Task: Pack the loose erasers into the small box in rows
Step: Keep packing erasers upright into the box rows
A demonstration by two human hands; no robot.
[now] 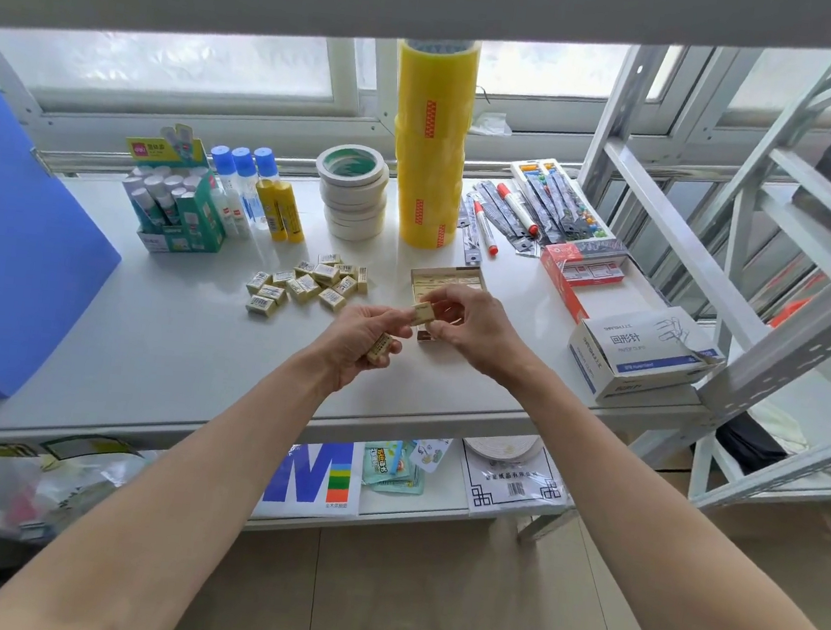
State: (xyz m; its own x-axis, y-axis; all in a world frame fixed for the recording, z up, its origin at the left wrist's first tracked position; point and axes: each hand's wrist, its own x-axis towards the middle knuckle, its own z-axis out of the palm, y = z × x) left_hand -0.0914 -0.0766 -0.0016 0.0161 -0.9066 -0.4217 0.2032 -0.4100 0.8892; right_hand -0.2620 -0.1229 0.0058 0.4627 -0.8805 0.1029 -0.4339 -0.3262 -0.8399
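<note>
Your left hand (365,332) grips one eraser (380,348) in curled fingers, while your right hand (469,323) pinches another eraser (423,312) just above the small box (446,281), which sits at 12 o'clock from your hands. Loose erasers (306,283) lie heaped at 10 o'clock. You look mid-placement: next, lower the pinched one squarely beside those already packed.

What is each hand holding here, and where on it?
Each holds one eraser. The right hand pinches an eraser at its right end. The left hand holds another eraser in its curled fingers, gripped around its middle.
</note>
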